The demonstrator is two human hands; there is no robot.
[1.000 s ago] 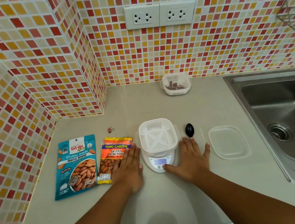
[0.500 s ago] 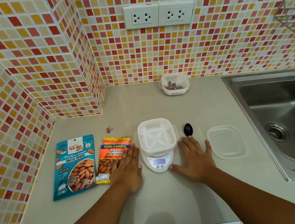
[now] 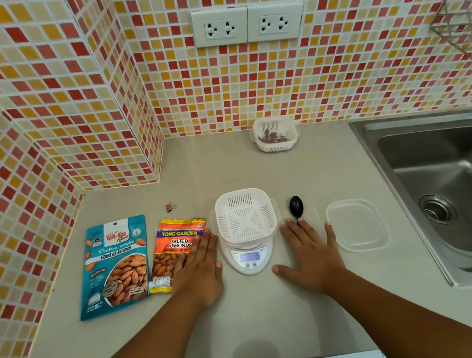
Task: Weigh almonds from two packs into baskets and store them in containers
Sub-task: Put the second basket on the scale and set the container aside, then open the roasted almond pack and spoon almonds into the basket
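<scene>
Hands flat, holding nothing: left hand overlapped the salted pack, right hand had drawn off the scale. Basket sat empty on it. Weighing not yet begun.

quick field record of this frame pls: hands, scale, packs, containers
left hand: flat, open, partly on the orange pack
right hand: flat on the counter, fingertips at the spoon
scale: display lit, empty basket on top
teal pack: flat, far left
lid: right of spoon
far container: by the wall, dark contents
</scene>
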